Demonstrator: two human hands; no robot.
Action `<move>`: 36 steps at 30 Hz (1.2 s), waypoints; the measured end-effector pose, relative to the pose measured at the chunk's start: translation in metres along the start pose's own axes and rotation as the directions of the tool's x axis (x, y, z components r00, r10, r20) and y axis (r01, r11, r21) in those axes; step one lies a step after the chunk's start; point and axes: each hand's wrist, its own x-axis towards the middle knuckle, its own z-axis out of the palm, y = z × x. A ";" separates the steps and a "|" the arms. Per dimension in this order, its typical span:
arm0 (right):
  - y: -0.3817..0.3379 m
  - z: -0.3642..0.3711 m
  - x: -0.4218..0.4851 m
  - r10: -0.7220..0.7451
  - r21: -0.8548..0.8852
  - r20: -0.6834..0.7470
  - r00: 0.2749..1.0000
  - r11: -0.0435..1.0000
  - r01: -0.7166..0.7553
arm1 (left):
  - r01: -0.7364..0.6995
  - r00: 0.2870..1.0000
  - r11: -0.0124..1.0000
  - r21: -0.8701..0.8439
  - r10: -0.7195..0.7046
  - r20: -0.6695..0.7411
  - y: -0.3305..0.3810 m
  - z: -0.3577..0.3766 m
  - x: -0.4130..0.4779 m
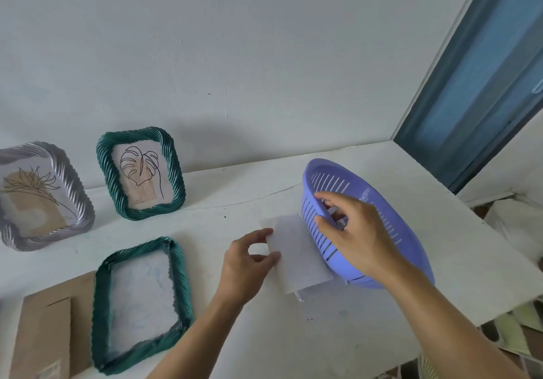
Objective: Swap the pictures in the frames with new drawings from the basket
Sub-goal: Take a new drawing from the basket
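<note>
We log left hand [246,264] fingers pinching white sheet [296,249] at its 9 o'clock edge — long axis 11-to-5 o'clock; right hand [355,231] fingers curled over rim of tipped purple basket [332,164].

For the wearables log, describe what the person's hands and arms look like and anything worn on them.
The left hand and right hand are bare: no gloves, rings, watch or bracelet show. The left forearm and right forearm are uncovered to the frame's lower edge; no sleeve is in view.
</note>
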 end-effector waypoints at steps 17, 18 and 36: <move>0.000 0.023 -0.011 -0.044 -0.025 0.040 0.998 0.999 0.045 | -0.288 0.909 0.600 0.747 0.417 0.015 -0.036 0.025 0.012; 0.000 0.024 -0.011 -0.046 -0.029 0.040 0.998 0.998 0.047 | -0.287 0.908 0.579 0.764 0.418 0.024 -0.036 0.024 0.012; 0.004 0.040 -0.026 -0.049 0.027 0.122 0.991 0.999 0.046 | -0.233 0.950 0.828 0.511 0.306 -0.064 -0.024 0.009 0.008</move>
